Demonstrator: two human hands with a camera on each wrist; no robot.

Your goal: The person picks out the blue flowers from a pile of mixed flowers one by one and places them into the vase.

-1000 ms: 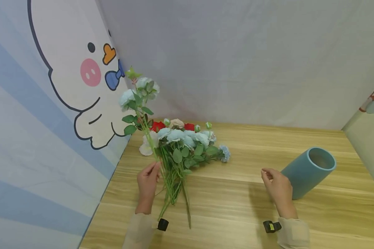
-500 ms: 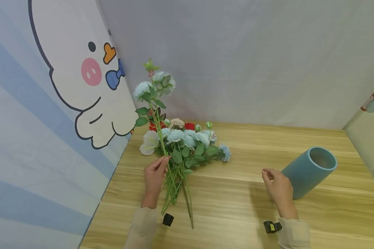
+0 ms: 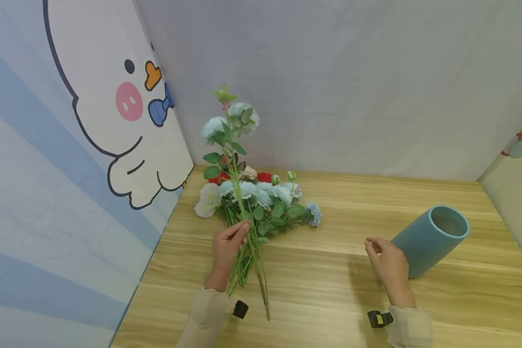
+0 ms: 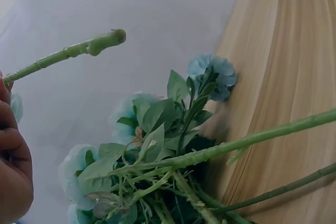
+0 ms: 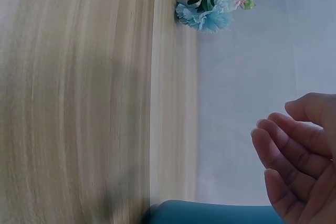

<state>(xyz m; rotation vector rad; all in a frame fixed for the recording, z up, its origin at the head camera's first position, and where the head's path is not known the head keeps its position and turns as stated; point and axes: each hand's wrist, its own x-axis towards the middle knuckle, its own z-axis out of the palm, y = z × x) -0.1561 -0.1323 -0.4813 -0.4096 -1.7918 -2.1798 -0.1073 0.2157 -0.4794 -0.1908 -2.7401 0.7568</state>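
My left hand (image 3: 228, 249) pinches a long green stem of an artificial flower (image 3: 213, 128) with pale blue blooms and leaves. It stands nearly upright, blooms at the top. In the left wrist view the cut end of that stem (image 4: 105, 40) pokes out past the fingers, in the air. Beneath and behind lies a heap of artificial flowers (image 3: 282, 194), mostly pale blue, with some red, white and cream. My right hand (image 3: 389, 261) hangs loosely curled around nothing, just left of a tall blue vase (image 3: 430, 246). The right wrist view confirms bare fingers (image 5: 289, 166).
The wood-grain table (image 3: 322, 299) meets a grey cloth backdrop (image 3: 352, 96) at the back. A printed cartoon panel (image 3: 91, 87) rises on the left. Loose stems (image 3: 263, 285) from the heap reach toward the front edge. The vase's round mouth faces up.
My left hand has moved to the right with the pale blue flower, now in front of the heap. The right hand and the vase have stayed put.
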